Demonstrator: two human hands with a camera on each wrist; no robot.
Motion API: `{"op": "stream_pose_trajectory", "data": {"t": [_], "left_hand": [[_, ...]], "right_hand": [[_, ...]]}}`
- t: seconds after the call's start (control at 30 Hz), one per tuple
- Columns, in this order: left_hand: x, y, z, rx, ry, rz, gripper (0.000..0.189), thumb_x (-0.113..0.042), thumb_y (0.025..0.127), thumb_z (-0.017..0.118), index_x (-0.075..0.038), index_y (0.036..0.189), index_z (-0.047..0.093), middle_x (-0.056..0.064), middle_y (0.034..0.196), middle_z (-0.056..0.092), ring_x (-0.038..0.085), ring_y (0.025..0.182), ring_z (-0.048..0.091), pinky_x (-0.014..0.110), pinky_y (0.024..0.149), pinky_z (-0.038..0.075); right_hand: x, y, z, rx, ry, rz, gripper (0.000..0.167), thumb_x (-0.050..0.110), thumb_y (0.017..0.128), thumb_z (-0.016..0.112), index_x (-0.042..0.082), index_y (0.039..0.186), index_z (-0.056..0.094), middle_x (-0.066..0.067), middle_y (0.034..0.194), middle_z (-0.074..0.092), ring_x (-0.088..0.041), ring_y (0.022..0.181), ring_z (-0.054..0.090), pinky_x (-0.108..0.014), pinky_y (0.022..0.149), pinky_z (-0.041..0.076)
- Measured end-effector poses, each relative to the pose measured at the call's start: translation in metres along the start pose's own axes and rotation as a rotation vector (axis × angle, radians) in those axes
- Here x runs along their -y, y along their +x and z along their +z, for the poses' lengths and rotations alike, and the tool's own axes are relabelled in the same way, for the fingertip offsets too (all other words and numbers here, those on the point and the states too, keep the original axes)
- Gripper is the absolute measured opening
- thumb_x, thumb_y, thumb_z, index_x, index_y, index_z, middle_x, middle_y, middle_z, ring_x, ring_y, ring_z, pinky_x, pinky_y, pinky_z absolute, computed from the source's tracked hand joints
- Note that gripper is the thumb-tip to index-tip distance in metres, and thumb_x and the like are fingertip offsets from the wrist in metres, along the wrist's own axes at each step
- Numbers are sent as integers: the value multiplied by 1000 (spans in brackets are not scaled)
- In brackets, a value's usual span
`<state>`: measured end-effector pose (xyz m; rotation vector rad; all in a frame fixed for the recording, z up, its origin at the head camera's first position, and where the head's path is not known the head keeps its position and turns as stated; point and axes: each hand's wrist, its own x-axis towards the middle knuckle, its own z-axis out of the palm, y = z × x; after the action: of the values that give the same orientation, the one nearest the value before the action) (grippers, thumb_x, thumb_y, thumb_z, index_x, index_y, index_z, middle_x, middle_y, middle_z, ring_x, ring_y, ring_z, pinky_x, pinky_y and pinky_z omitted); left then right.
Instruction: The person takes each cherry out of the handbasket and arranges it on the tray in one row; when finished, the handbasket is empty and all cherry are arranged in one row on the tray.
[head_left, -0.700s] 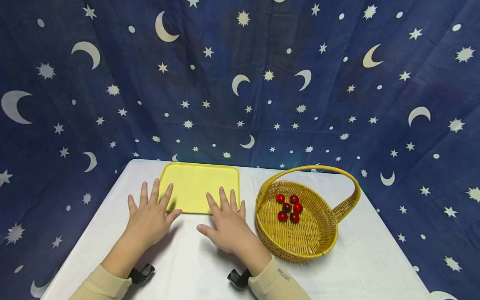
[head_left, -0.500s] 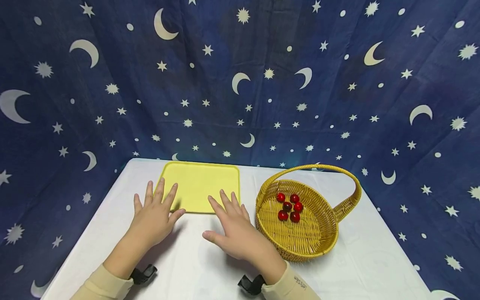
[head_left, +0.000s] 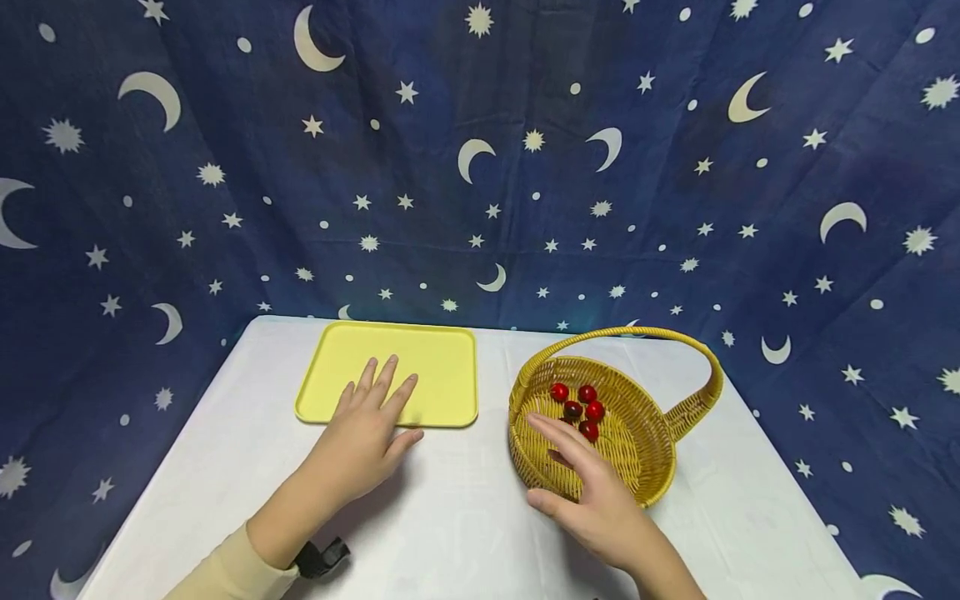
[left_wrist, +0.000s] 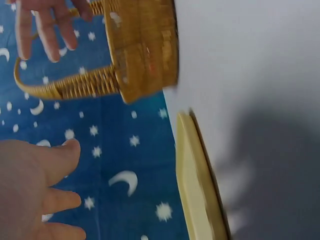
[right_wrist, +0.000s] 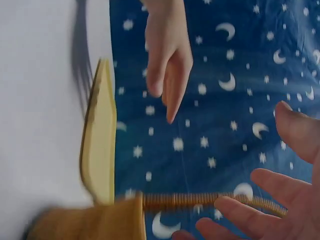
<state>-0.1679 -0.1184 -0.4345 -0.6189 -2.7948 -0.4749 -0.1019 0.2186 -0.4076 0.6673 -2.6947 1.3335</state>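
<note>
My right hand (head_left: 603, 504) hovers at the near left side of a yellow wicker basket (head_left: 651, 437), its thumb apart from the fingers and nothing held. Several dark red cherries (head_left: 587, 392) lie on the basket's floor; the hand partly covers one or more of them. The left hand (head_left: 360, 446) is held over the near edge of a flat yellow tray (head_left: 442, 367), fingers spread and holding nothing. From the left wrist view, the thumb and fingers of that left hand (left_wrist: 30, 182) look straight. The right wrist view shows the right hand (right_wrist: 285, 205) with fingers extended near the basket handle (right_wrist: 185, 201).
Basket and tray stand on a white-covered table (head_left: 465, 517), the basket right of the tray. A tall arched handle (head_left: 637, 332) spans the basket. Behind hangs a dark blue cloth (head_left: 420, 158) with moons and stars.
My right hand has moved right, from near the tray to the basket's near left rim. The left hand has shifted right along the tray's near edge. The cherries stay put.
</note>
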Motion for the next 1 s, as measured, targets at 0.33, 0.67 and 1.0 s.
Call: {"op": "stream_pose_trajectory", "data": {"t": [0.33, 0.67, 1.0], "left_hand": [[-49, 13, 10, -91, -79, 227, 51, -34, 103, 73, -17, 150, 63, 14, 162, 55, 38, 152, 50, 57, 120, 47], [-99, 31, 41, -103, -345, 425, 43, -20, 101, 77, -12, 141, 67, 6, 141, 66, 19, 136, 62, 34, 117, 51], [-138, 67, 65, 139, -466, 333, 52, -23, 103, 74, -15, 152, 57, 0, 145, 66, 13, 137, 62, 27, 116, 50]], "right_hand": [[-36, -42, -54, -286, -27, 161, 64, 4, 92, 84, 18, 150, 62, 5, 144, 59, 5, 129, 55, -11, 97, 53], [-80, -52, -87, -505, -126, 380, 49, 6, 90, 87, 5, 137, 71, 23, 123, 59, 5, 112, 56, -4, 87, 51], [-112, -50, -93, -483, 17, 530, 46, 12, 93, 85, 4, 137, 72, 31, 119, 61, 9, 108, 61, -8, 78, 52]]}}
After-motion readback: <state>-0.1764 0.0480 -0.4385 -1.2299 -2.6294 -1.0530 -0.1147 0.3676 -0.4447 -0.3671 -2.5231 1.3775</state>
